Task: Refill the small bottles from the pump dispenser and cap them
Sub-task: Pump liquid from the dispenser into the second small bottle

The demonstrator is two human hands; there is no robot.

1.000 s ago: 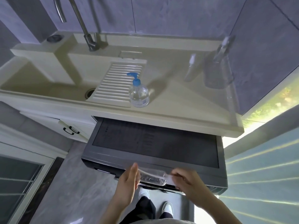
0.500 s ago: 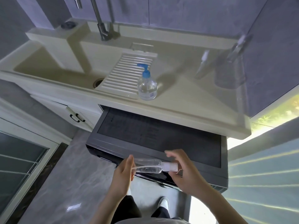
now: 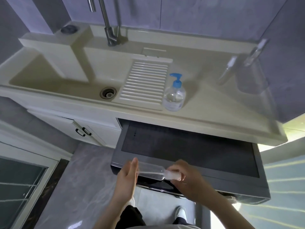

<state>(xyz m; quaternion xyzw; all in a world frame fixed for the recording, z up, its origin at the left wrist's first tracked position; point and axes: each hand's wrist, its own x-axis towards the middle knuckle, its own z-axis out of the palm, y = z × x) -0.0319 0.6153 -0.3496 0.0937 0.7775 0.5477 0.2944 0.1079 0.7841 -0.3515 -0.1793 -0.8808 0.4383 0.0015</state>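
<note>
A single wide-angle head-worn view looks forward and steeply down from standing height, facing a cream moulded sink counter (image 3: 206, 113) against a grey tiled wall. The person's two hands, left hand (image 3: 127, 177) and right hand (image 3: 189, 179), sit closest, at the lower middle of the frame, above grey marbled floor tiles (image 3: 82, 179). The counter lies farther off, its edges bowed by the lens

faucet (image 3: 105, 19): spout cut off by top edge
far bottles (image 3: 250, 66): blurred, perhaps two
left fingers: hidden behind bottle (image 3: 151, 171)
</note>
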